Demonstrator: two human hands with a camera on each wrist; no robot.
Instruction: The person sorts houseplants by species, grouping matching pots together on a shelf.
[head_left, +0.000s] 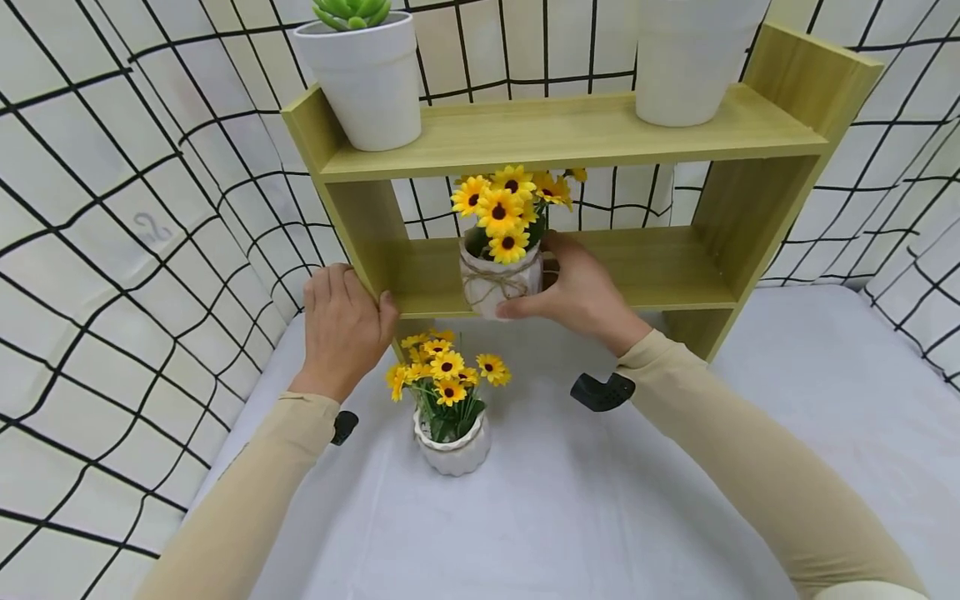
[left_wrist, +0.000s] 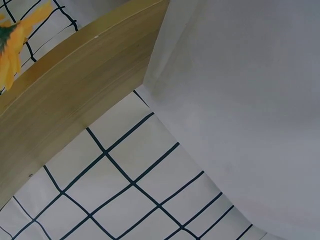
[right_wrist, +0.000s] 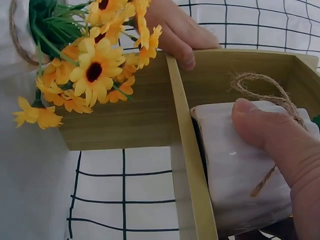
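Standing toward one o'clock in the head view, the shelf (head_left: 525, 133) is gripped by the left hand (head_left: 341, 325); at its middle board, a twine-tied pot (head_left: 491, 285) is grasped by the right hand (head_left: 585, 287). In the left wrist view, the shelf is seen at ten o'clock; in the right, the pot at four.

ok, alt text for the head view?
The right hand holds a pot of yellow flowers at a wooden shelf with two white pots on top; the left hand grips the shelf's side. A second flower pot stands on the white table in front.
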